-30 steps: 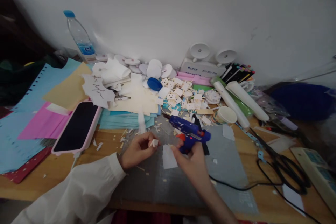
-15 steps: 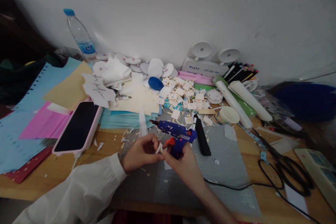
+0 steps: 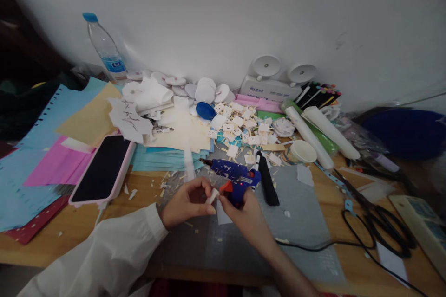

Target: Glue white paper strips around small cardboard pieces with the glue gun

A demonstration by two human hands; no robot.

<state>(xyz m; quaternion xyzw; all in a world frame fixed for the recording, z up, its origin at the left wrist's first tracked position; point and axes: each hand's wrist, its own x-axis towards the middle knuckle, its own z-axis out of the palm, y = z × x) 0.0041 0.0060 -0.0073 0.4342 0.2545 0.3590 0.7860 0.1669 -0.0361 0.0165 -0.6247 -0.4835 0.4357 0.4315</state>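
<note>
A small white folded paper piece (image 3: 213,196) is pinched between the thumb and fingertips of my left hand (image 3: 188,198). Close to its right, my right hand (image 3: 248,216) is closed around the handle of a blue hot glue gun (image 3: 230,170) with an orange trigger; part of the grip is hidden by the fingers. The gun's nozzle points left, above my left hand. My right thumb tip is near the paper piece but apart from it. Below the hands, a white paper scrap (image 3: 223,216) lies on the grey cutting mat (image 3: 296,222).
Behind the gun is a heap of small cream paper pieces with drawn faces (image 3: 240,125). A black marker-like case (image 3: 267,181) and paper cup (image 3: 303,151) stand right, with scissors (image 3: 383,227) and a black cord (image 3: 313,249). A phone (image 3: 102,167) and coloured papers lie left.
My right thumb and fingertips have come off the white paper piece, which my left hand now holds alone, turned to show more of its side. The glue gun has barely shifted.
</note>
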